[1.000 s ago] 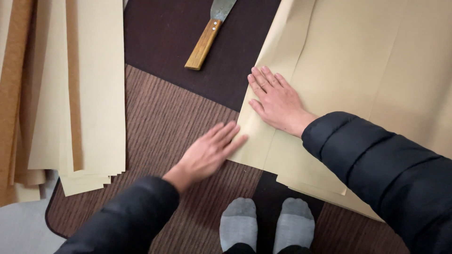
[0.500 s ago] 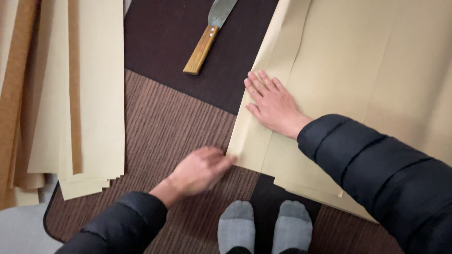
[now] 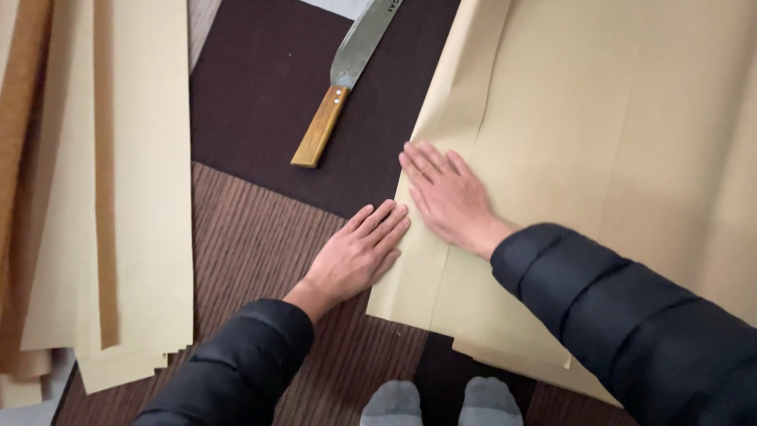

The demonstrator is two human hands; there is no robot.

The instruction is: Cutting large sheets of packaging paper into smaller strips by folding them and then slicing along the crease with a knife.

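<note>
1. The left hand (image 3: pixel 356 254), bunched half a second ago, now lies flat and open at the folded edge of the large tan paper sheet (image 3: pixel 599 150).
2. The right hand (image 3: pixel 445 193) stays pressed flat on the sheet, which lies on the floor mat (image 3: pixel 252 237).
3. The wooden-handled knife (image 3: pixel 347 79) lies untouched above; the creasing looks to continue.

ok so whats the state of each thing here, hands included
left hand: open, flat, fingers at the sheet's edge
right hand: open, flat, pressing on the sheet
large tan paper sheet: creased lengthwise, lying on other sheets
knife: lying flat on the dark mat, untouched
paper strips: stacked flat at the side
</note>
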